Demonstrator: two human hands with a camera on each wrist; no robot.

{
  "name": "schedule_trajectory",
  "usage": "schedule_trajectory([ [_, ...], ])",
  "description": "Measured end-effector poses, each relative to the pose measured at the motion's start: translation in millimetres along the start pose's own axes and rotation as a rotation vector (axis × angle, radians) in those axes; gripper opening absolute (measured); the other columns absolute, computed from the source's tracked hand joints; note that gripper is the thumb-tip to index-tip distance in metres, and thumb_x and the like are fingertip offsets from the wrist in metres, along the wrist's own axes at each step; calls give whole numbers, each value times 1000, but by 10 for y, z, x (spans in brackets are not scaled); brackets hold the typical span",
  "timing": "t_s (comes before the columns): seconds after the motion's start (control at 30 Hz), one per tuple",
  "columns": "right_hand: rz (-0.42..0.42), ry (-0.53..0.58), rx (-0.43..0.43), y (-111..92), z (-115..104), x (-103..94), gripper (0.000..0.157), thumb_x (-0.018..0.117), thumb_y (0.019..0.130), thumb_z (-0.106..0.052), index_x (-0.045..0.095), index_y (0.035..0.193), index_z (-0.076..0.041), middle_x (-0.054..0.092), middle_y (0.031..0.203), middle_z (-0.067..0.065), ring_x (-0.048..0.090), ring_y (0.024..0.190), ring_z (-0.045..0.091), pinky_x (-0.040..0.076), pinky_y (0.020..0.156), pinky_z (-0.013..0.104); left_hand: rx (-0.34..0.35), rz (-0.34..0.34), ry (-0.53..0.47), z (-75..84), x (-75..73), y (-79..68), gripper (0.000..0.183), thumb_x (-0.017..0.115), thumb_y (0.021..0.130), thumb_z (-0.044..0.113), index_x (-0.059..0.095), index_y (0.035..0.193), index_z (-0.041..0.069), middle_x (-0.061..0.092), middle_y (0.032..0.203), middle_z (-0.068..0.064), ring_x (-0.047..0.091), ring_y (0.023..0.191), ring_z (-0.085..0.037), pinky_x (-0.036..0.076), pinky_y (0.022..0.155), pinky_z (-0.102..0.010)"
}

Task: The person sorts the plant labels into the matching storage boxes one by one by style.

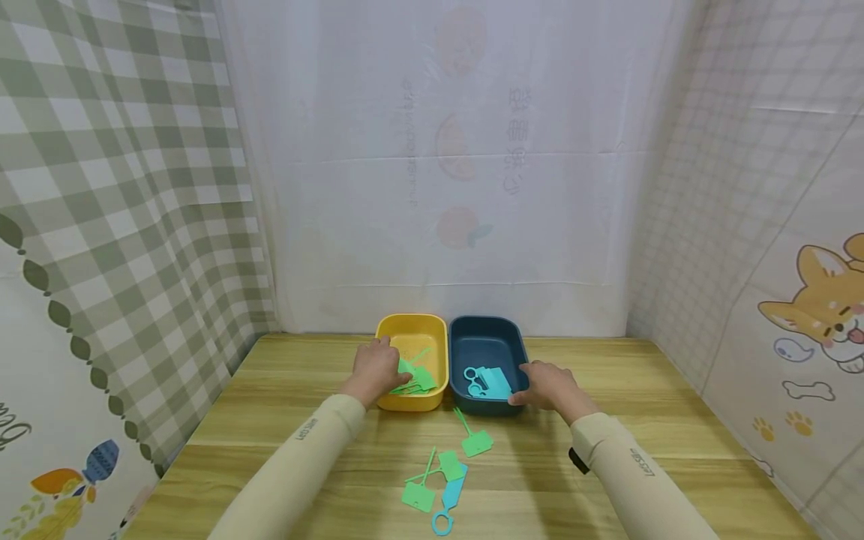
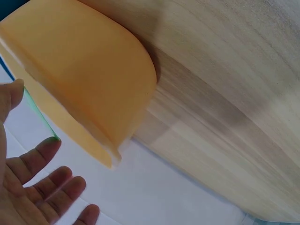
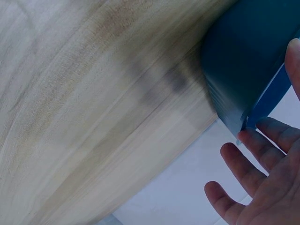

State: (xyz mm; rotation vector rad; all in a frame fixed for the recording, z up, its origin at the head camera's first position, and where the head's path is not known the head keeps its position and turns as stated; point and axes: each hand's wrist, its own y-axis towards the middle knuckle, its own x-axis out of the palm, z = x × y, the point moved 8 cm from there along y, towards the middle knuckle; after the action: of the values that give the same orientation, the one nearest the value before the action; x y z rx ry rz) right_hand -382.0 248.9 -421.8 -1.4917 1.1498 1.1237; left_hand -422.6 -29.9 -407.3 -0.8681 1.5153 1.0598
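My left hand (image 1: pixel 379 370) is over the left side of the yellow bin (image 1: pixel 413 403). Its thumb and index fingertip hold a thin green tag (image 2: pixel 40 112) by its edges, while the other fingers are spread. Below lie several green tags (image 1: pixel 424 379) with thin tails, inside the yellow bin. At the right rim of the dark blue bin (image 1: pixel 487 407), my right hand (image 1: pixel 548 388) has its fingers spread, the fingertips (image 3: pixel 246 136) right at the rim in the right wrist view. Light blue tags (image 1: pixel 495 383) with ring ends rest in the dark blue bin.
In front of the bins, a green tag (image 1: pixel 478 443) lies on the wooden table (image 1: pixel 304 360). Nearer to me are two more green tags (image 1: pixel 418 496) and a light blue tag (image 1: pixel 442 521) with a ring end, partly overlapping. A white curtain (image 1: pixel 324 225) hangs behind the bins.
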Motion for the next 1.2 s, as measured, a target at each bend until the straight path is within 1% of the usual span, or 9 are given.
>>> schedule_trajectory([
  [0.13, 5, -2, -6, -6, -11, -9, 79, 77, 84, -45, 51, 139, 6, 50, 138, 30, 50, 124, 47, 39, 96, 66, -17, -3, 39, -11, 3, -7, 54, 71, 85, 58, 56, 57, 15, 62, 110, -11, 62, 96, -29, 50, 83, -49],
  [0.27, 4, -2, -2, -10, -7, -6, 79, 77, 84, -45, 51, 138, 6, 50, 138, 30, 50, 123, 47, 40, 95, 66, -21, -13, 33, -16, 7, -9, 47, 69, 87, 54, 61, 66, 14, 61, 107, -10, 60, 94, -28, 50, 84, -50],
  [0.4, -1, 1, 4, -8, 2, 0, 79, 77, 84, -44, 51, 139, 5, 50, 138, 30, 50, 123, 47, 39, 96, 66, -21, -21, 6, -17, 19, -11, 40, 72, 88, 50, 64, 76, 13, 58, 102, -9, 58, 93, -28, 49, 84, -50],
  [0.6, -3, 4, 3, -3, 4, 2, 80, 77, 84, -45, 51, 139, 5, 50, 138, 30, 50, 124, 47, 38, 96, 67, 1, -10, 5, 18, -1, -42, 39, 73, 87, 48, 68, 91, 10, 58, 100, -9, 58, 92, -28, 49, 81, -48],
  [0.73, -2, 2, 6, -5, 9, -1, 79, 77, 84, -45, 51, 138, 6, 50, 138, 30, 50, 124, 47, 39, 96, 66, 40, 15, 9, 70, -28, -78, 40, 75, 86, 49, 69, 93, 9, 58, 98, -8, 58, 89, -28, 49, 78, -47],
  [0.87, -7, 2, 11, -3, 19, 6, 79, 77, 84, -45, 50, 139, 5, 49, 139, 30, 49, 124, 48, 39, 96, 66, 70, 29, -15, 117, -15, -114, 39, 76, 84, 48, 67, 89, 10, 56, 93, -7, 57, 85, -28, 48, 78, -49],
  [1.0, -6, 4, 8, 7, 26, 17, 79, 77, 85, -44, 50, 139, 5, 48, 139, 30, 49, 124, 48, 38, 96, 66, 105, 39, -12, 185, -24, -154, 38, 77, 84, 48, 68, 90, 11, 55, 92, -6, 58, 86, -28, 49, 77, -51],
  [1.1, -2, 4, 6, 9, 26, 23, 79, 77, 84, -44, 51, 139, 5, 49, 139, 30, 50, 123, 48, 39, 96, 66, 160, 48, 0, 270, -55, -194, 38, 77, 83, 48, 72, 97, 12, 58, 97, -6, 59, 89, -27, 49, 75, -48],
  [1.2, 4, -1, 0, 12, 21, 24, 79, 77, 84, -45, 51, 138, 6, 49, 138, 31, 51, 122, 48, 40, 95, 66, 240, 48, -9, 380, -76, -251, 37, 77, 84, 45, 74, 105, 15, 61, 107, -6, 60, 95, -26, 50, 76, -46],
])
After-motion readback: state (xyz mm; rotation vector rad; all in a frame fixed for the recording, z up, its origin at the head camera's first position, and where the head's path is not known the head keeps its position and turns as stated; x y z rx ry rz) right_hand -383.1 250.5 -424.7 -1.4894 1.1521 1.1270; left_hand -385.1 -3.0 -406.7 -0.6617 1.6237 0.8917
